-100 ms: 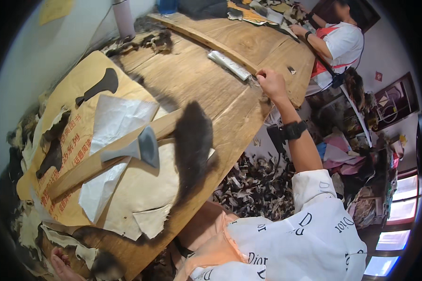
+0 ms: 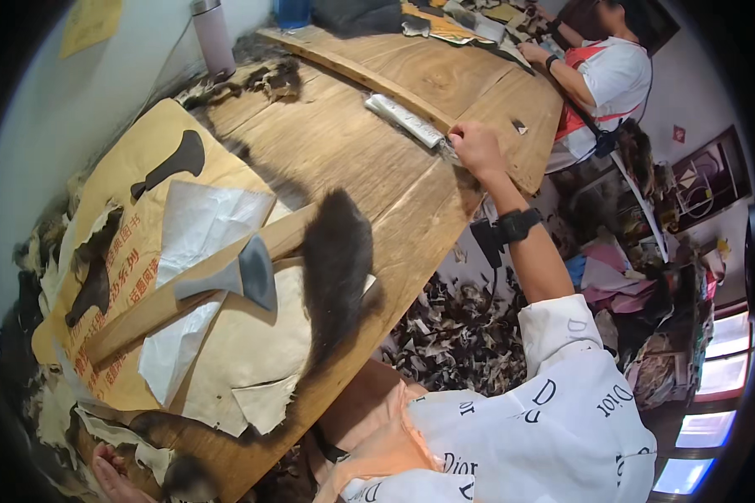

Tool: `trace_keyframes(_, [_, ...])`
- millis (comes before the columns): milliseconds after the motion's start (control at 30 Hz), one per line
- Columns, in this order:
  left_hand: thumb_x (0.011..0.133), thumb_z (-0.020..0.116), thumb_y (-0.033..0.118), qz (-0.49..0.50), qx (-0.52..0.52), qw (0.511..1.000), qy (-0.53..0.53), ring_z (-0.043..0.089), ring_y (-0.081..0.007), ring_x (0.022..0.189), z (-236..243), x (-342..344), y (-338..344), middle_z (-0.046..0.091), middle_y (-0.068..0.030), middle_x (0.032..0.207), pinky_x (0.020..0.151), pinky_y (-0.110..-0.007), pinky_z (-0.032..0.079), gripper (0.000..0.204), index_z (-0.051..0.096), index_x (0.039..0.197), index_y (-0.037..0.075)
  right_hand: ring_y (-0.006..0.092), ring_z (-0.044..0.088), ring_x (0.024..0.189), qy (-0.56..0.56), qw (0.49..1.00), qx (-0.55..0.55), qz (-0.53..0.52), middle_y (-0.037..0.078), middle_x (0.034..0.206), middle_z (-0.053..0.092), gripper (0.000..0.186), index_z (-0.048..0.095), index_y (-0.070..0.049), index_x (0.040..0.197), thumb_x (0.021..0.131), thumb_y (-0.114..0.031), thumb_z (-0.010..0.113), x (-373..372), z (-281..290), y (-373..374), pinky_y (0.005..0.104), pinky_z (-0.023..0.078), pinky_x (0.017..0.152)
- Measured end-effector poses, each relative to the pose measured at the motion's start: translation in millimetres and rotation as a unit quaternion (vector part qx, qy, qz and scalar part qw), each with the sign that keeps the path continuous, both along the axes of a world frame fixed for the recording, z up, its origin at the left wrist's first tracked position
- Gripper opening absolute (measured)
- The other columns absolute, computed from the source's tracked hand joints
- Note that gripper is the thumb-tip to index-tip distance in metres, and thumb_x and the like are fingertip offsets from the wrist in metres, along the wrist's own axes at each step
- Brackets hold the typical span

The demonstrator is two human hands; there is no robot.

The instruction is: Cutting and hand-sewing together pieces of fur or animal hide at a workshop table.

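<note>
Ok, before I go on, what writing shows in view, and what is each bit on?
Locations only; I won't copy out wording or brands.
Brown paper: red printed characters.
White shirt: black lettering, repeated.
Yellow paper on the wall: any writing too faint to read.
White packet: any marks too small to read.
Red diamond on the far wall: too small to read.

Pale, plain wall [image 2: 134, 63] at upper left, bearing a yellow paper sheet [image 2: 91, 27]; broad, light-brown wooden desk [image 2: 327, 134] set diagonally alongside. Pale grey floor [image 2: 468, 262], littered with dark and cream scraps [image 2: 445, 335]. Lower right: brightly lit, multi-paned windows [image 2: 720, 377].
</note>
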State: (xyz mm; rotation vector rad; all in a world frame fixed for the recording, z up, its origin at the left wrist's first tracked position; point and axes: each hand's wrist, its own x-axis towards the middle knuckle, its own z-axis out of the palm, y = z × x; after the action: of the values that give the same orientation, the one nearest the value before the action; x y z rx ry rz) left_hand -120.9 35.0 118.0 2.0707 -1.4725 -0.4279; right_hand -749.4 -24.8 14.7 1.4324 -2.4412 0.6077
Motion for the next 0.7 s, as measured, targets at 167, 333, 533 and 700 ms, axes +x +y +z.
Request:
trace_keyframes(167, [0.092, 0.038, 0.049, 0.035, 0.037, 0.999, 0.011, 0.05, -0.0338, 0.109, 6, -36, 2, 0.052, -0.021, 0.122, 0.094, -0.041, 0.037, 0.06, 0.052, 0.119, -0.003, 0.0322, 0.061, 0.08, 0.106, 0.992, 0.073, -0.007, 0.016, 0.081, 0.063, 0.016, 0.068, -0.007, 0.078, 0.075, -0.016, 0.056, -9, -15, -10, 0.0415, 0.048, 0.071])
trace_keyframes(333, [0.097, 0.039, 0.026, -0.008, -0.072, 0.976, 0.204, 0.046, -0.014, 0.09, -32, 23, 5, 0.052, -0.0072, 0.102, 0.086, -0.027, 0.036, 0.032, 0.053, 0.109, -0.001, 0.0331, 0.061, 0.081, 0.209, 0.968, 0.141, 0.016, 0.017, 0.083, 0.063, 0.016, 0.067, -0.003, 0.076, 0.074, -0.011, 0.053, 6, -18, -34, 0.0422, 0.05, 0.071])
trace_keyframes(533, [0.096, 0.042, 0.024, -0.071, -0.075, 0.943, 0.317, 0.045, -0.0082, 0.08, -64, 32, -12, 0.056, -0.0027, 0.096, 0.077, -0.022, 0.038, 0.028, 0.056, 0.106, 0.001, 0.0305, 0.064, 0.081, 0.233, 0.932, 0.276, -0.04, 0.017, 0.085, 0.065, 0.017, 0.068, -0.004, 0.083, 0.073, -0.009, 0.056, 32, 31, -13, 0.0418, 0.05, 0.07])
trace_keyframes(700, [0.094, 0.046, 0.017, -0.143, -0.046, 0.93, 0.335, 0.045, -0.0059, 0.074, -66, 9, -15, 0.057, -0.0039, 0.103, 0.073, -0.02, 0.04, 0.025, 0.056, 0.11, 0.0, 0.0211, 0.063, 0.071, -0.054, 0.966, 0.023, 0.252, 0.011, 0.08, 0.063, 0.012, 0.065, -0.003, 0.083, 0.074, -0.012, 0.065, 132, 60, 21, 0.0312, 0.05, 0.064])
